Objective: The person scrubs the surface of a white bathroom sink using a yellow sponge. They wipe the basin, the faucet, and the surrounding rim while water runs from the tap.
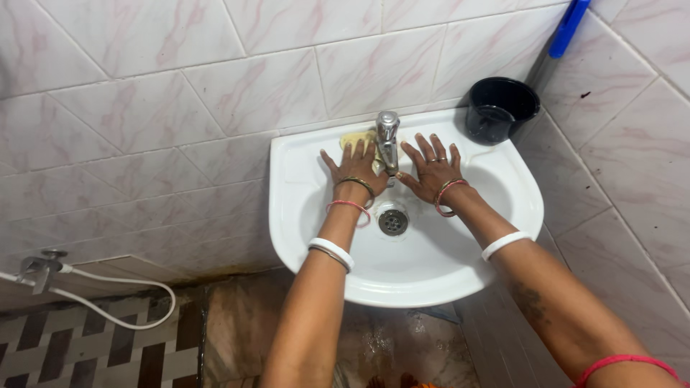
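Pale marbled ceramic wall tiles fill the corner, with a dark patterned floor below and a white hose running from a small wall valve at the left. Mounted in the corner is a white ceramic wash basin, its round metal drain in the middle of the bowl. On the basin's back right ledge stands a black plastic mug, and a blue handle leans on the wall above it.

Both forearms reach across the bowl, wearing white and coloured bangles. The left hand and right hand lie flat, fingers spread, each grip released and holding nothing, palms pressed to the back slope of the basin. Between them rises the upright chrome tap, its long axis vertical; both hands are just beside it, about equally near. A yellowish cloth or sponge lies on the ledge just beyond the left hand's fingertips, left of the tap.
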